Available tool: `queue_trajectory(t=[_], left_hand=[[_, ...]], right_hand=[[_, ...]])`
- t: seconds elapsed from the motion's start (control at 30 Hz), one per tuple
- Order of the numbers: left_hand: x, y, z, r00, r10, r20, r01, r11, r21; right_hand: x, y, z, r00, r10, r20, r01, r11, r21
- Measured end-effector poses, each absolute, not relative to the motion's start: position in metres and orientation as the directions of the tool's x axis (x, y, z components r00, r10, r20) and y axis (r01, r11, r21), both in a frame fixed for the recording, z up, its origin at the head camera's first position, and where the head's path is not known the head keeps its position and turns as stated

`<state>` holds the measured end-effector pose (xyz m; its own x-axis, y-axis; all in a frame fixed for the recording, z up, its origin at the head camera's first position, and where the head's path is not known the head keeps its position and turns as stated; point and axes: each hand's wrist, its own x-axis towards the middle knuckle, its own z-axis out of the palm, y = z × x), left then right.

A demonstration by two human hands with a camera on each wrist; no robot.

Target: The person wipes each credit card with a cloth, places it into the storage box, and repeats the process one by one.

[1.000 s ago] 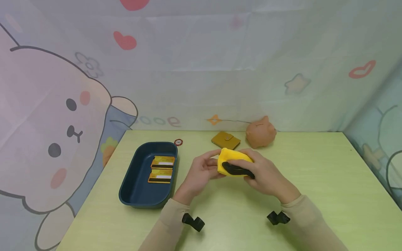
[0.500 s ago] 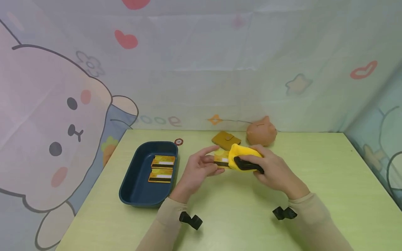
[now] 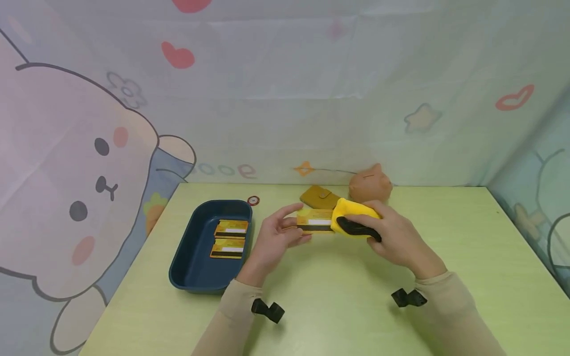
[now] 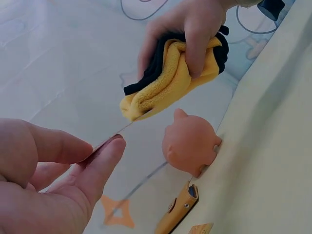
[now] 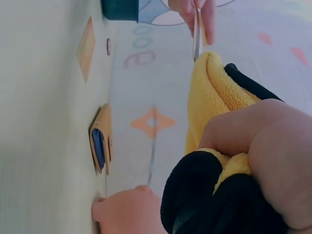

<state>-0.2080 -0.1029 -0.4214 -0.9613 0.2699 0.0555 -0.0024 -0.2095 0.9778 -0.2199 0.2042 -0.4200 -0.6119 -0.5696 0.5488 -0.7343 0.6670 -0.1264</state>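
A gold bank card [image 3: 314, 217] with a dark stripe is held up above the table between my two hands. My left hand [image 3: 272, 238] pinches its left end between thumb and fingers. The folded yellow-and-black plush cloth [image 3: 354, 209] covers the right end of the card. My right hand [image 3: 395, 236] grips this cloth, thumb on the black side in the head view. From the left wrist, the card appears edge-on, running from the left fingertips to the tip of the cloth [image 4: 168, 80].
A dark blue tray [image 3: 189, 269] with two gold cards [image 3: 228, 248] stands at the left. Along the back lie a red-rimmed chip [image 3: 253, 200], a tan card wallet [image 3: 318, 197] and an orange piggy bank [image 3: 368, 187]. A flat tan piece [image 5: 86, 51] shows in the right wrist view.
The cloth has slid right along the card with my right hand, baring most of the card's striped face. My left hand has shifted slightly left. The tray and the things behind stay put.
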Motion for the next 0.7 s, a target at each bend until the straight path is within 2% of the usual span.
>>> queue_trajectory(t=[0.3,0.43,0.7], left_hand=[[-0.209,-0.108,-0.423,-0.958,0.282,0.058,0.024,-0.125,0.992],[-0.203,-0.112,-0.414,-0.961,0.266,0.067,0.057,-0.048,0.997],[-0.193,-0.132,-0.389,-0.968,0.235,0.091,0.115,0.093,0.989]], right_hand=[[-0.222,0.211,-0.416,-0.616,-0.54,0.574,-0.726,0.671,-0.147],[-0.222,0.21,-0.416,-0.614,-0.544,0.572,-0.734,0.66,-0.161],[-0.221,0.209,-0.418,-0.654,-0.526,0.544,-0.708,0.679,-0.195]])
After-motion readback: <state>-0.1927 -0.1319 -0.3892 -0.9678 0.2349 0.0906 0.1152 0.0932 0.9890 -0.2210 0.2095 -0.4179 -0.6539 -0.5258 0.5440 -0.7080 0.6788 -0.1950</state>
